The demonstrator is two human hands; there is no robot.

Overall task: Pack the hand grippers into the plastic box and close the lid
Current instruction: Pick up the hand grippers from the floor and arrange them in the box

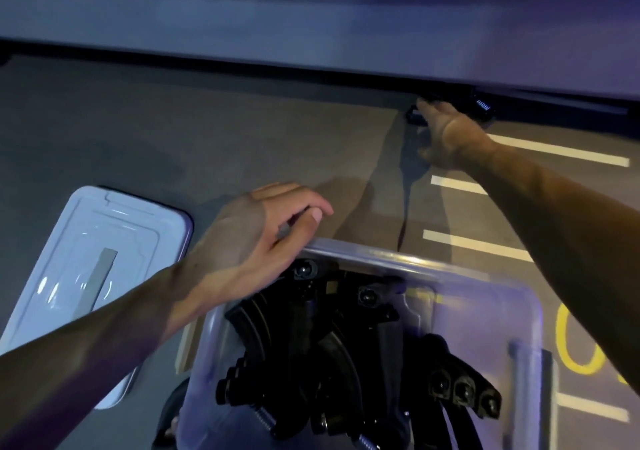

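**Grippers in the box, lid off to one side**

A person's left hand (256,238) rests at the far left corner of a clear plastic box (502,297), fingers loosely curled over the rim and the thumb pointing along the far wall; the view does not settle whether they clamp the rim or only lie on it. Just below those fingers, inside the box, lies a heap of black hand grippers (332,349), their curved handles, knobs and a metal spring crowded together. The box's white lid (86,276) lies flat on the grey floor (173,137), left of the left wrist and apart from the box, a grey strip running down its middle. The right hand (450,130) stretches far forward, fingers extended toward a dark object (417,117) at the base of a pale ledge (311,26); the fingertips reach it, but blur hides whether they grip it, and what the object is cannot be told. A small black device (483,108) with a blue-lit panel sits just right of those fingers. White stripes (478,243) and a yellow marking (581,342) are painted on the floor beneath the right forearm.
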